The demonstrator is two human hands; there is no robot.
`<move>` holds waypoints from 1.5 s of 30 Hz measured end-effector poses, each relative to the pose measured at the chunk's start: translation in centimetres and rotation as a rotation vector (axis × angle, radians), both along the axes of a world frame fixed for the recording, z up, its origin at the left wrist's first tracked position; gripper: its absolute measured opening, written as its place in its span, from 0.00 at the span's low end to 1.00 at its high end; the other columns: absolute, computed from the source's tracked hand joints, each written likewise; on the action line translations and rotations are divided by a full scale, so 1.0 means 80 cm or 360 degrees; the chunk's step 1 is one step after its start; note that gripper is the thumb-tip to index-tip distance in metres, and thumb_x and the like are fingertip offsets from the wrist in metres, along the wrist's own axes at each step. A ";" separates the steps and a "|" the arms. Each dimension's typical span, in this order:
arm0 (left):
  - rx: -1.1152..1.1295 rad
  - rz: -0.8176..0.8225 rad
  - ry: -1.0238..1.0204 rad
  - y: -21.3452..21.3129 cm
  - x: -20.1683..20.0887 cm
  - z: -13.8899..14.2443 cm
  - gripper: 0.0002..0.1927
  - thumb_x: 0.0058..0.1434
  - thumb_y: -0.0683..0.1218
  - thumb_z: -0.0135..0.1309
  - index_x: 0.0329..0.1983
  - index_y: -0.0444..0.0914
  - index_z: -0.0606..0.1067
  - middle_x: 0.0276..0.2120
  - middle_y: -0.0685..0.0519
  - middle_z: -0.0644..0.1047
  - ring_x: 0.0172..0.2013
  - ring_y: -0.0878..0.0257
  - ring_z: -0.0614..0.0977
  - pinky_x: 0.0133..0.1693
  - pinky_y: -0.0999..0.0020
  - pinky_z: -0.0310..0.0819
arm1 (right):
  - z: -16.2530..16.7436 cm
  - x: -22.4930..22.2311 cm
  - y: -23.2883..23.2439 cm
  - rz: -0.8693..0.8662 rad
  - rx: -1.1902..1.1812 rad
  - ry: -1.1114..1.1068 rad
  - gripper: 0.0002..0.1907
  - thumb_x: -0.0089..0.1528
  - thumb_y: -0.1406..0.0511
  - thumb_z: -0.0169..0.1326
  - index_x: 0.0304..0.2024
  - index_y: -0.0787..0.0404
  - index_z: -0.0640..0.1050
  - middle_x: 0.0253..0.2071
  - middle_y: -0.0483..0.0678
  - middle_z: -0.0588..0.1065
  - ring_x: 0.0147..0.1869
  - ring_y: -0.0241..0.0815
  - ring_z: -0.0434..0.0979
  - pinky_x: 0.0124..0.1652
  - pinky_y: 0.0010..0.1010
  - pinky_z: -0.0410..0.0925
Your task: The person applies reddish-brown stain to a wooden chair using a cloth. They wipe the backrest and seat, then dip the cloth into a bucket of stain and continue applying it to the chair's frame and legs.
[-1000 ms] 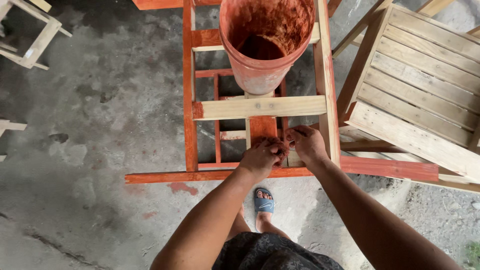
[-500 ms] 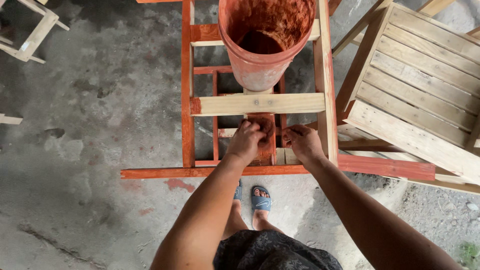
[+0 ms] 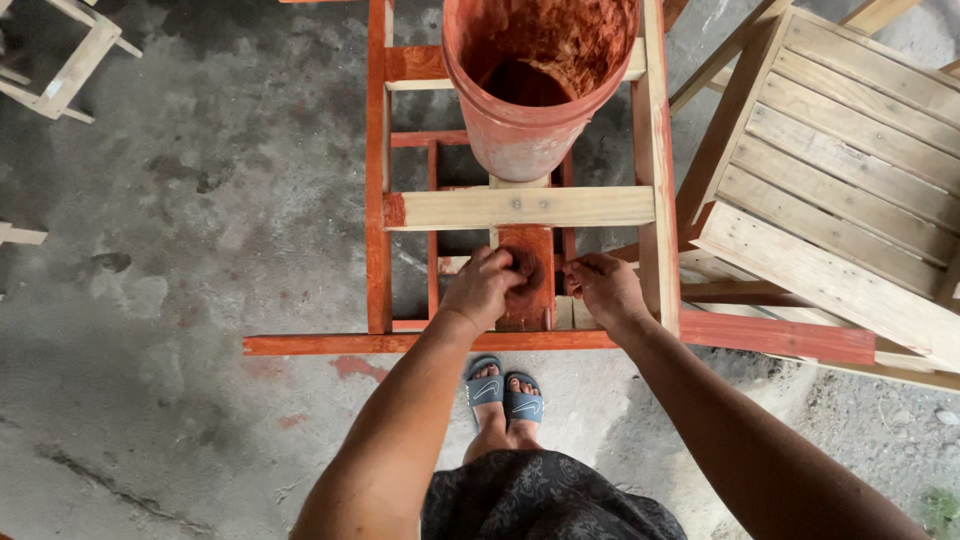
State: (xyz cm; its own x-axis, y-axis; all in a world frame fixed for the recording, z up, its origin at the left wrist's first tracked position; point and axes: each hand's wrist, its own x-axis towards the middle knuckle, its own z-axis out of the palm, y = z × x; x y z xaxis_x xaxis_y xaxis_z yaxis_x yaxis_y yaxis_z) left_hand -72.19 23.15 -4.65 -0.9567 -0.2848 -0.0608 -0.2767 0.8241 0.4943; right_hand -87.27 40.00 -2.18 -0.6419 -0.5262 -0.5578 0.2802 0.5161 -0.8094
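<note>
A wooden chair frame (image 3: 378, 200), stained red on most bars, lies in front of me on the concrete floor. My left hand (image 3: 483, 290) is closed around a small dark, stain-soaked wad (image 3: 521, 264) and presses it on the red centre slat (image 3: 530, 300). My right hand (image 3: 606, 291) has curled fingers gripping a thin upright bar just right of that slat. A red-smeared bucket (image 3: 535, 120) with dark stain inside stands on the frame, just beyond a bare wood crossbar (image 3: 560, 207).
An unpainted slatted wooden chair (image 3: 840, 190) leans close on the right, touching the frame. Another bare wood frame (image 3: 75, 60) lies at the top left. My feet in blue slippers (image 3: 505, 392) stand just behind the frame's long red bottom rail (image 3: 300, 345).
My left hand has moved up from the lower rail onto the centre slat with the wad. My right hand has shifted slightly right and stays on the frame.
</note>
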 end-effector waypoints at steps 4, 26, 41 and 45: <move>-0.0069 0.0200 0.0075 0.008 -0.010 -0.004 0.18 0.60 0.36 0.53 0.48 0.45 0.84 0.56 0.52 0.74 0.60 0.53 0.70 0.64 0.58 0.68 | -0.013 0.011 -0.007 -0.0003 -0.0060 -0.0022 0.11 0.67 0.66 0.52 0.43 0.68 0.81 0.35 0.47 0.79 0.36 0.35 0.75 0.38 0.29 0.70; -0.0436 -0.0405 0.0207 0.037 -0.060 0.004 0.16 0.64 0.47 0.49 0.53 0.43 0.78 0.59 0.50 0.73 0.61 0.52 0.70 0.58 0.54 0.69 | 0.010 -0.010 -0.010 -0.0325 0.0050 0.0243 0.11 0.66 0.66 0.54 0.44 0.67 0.82 0.37 0.48 0.81 0.35 0.37 0.79 0.38 0.28 0.71; -0.0353 0.0436 -0.0024 -0.075 0.052 -0.044 0.25 0.60 0.41 0.48 0.62 0.39 0.73 0.58 0.49 0.72 0.54 0.50 0.73 0.51 0.58 0.74 | -0.010 0.001 -0.043 -0.0314 -0.0139 0.0125 0.10 0.66 0.67 0.53 0.43 0.67 0.82 0.36 0.47 0.80 0.37 0.35 0.76 0.38 0.28 0.71; 0.1783 0.1576 0.0959 -0.062 0.040 -0.090 0.15 0.70 0.41 0.43 0.55 0.34 0.76 0.48 0.47 0.77 0.46 0.56 0.77 0.45 0.63 0.77 | -0.017 0.019 -0.068 -0.0286 -0.0130 0.0093 0.10 0.66 0.67 0.54 0.42 0.68 0.82 0.35 0.47 0.80 0.37 0.35 0.78 0.37 0.29 0.72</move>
